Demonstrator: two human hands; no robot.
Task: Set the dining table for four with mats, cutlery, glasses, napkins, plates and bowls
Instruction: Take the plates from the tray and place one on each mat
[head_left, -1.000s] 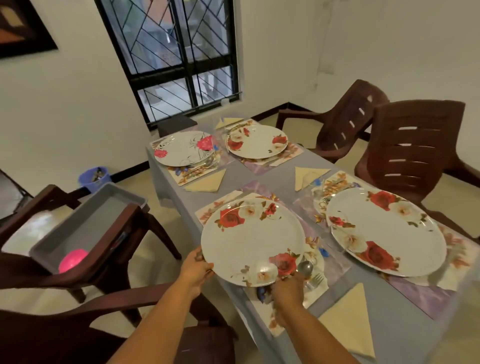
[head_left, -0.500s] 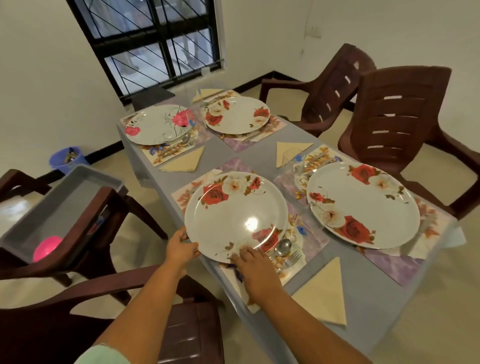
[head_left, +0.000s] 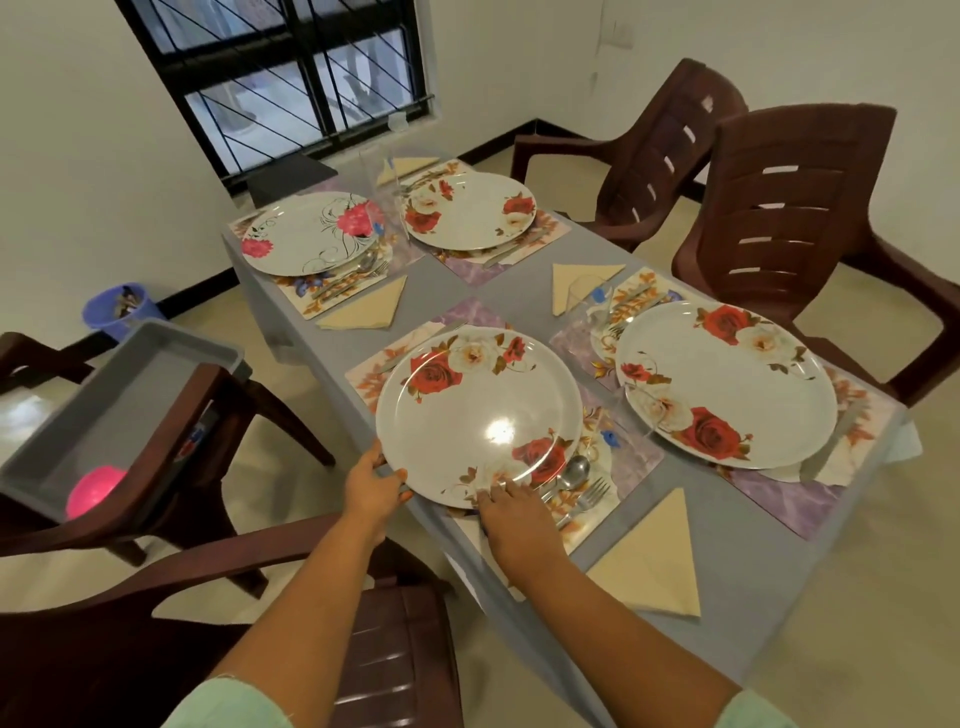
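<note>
near plate: round white plate printed with red and white roses (head_left: 478, 410), lower centre of frame, sits on a floral paper mat (head_left: 597, 467) at the table's near-left corner; looks seated, being squared to the mat.
left hand: left hand (head_left: 375, 489) pinches the plate's lower-left rim, thumb on top, other fingers under the edge; my read is it steadies the plate while it gets nudged.
right hand: right hand (head_left: 511, 514) lies fairly flat, fingertips on the plate's near rim; holds nothing, just presses/guides.
cutlery: steel spoon (head_left: 571, 473) and fork (head_left: 592, 493) lie on the mat just right of the plate, partly under its rim, so the plate goes left of them.
napkin: folded beige triangle napkin (head_left: 654, 561) outside the mat, lower right, free of the plate.
other settings: three more flowered plates, e.g. right one (head_left: 727, 384), each on a mat with a napkin beside it.
glasses: clear, hard to make out; one seems near upper centre.
bowls: none on the table; likely the step left.
grey tray: grey plastic tray (head_left: 104, 395) on the left chair holds a pink round thing (head_left: 96, 491), possibly a bowl.
</note>
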